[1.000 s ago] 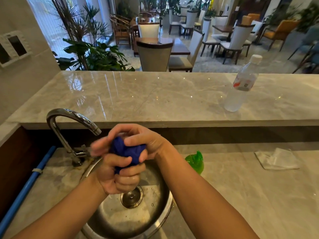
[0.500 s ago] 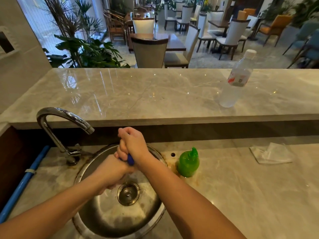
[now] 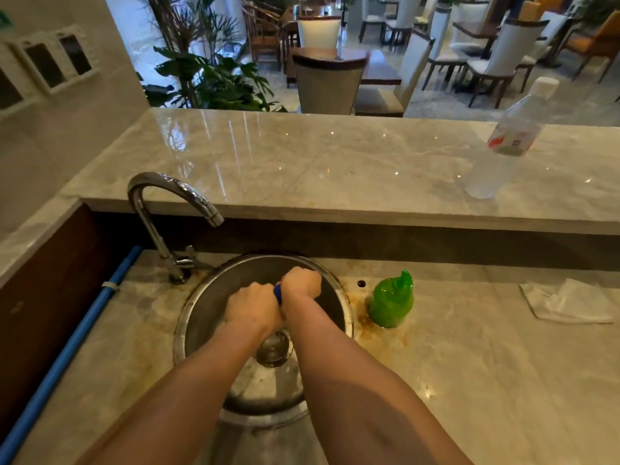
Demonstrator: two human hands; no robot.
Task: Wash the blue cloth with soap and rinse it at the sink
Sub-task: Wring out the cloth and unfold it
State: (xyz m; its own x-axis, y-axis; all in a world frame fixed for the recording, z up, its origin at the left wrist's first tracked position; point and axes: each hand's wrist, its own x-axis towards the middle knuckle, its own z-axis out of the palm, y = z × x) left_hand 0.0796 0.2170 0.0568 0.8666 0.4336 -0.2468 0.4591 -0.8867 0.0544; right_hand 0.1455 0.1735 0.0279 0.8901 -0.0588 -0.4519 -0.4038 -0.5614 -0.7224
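Blue cloth (image 3: 277,293) nearly swallowed now — left hand (image 3: 252,307) and right hand (image 3: 301,282) clenched together round it, dropped low into round steel sink (image 3: 188,317), wringing; tap dry — rinse pending.

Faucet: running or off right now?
Off, as far as visible: no stream falls from the faucet spout into the sink, where both hands wring the blue cloth.
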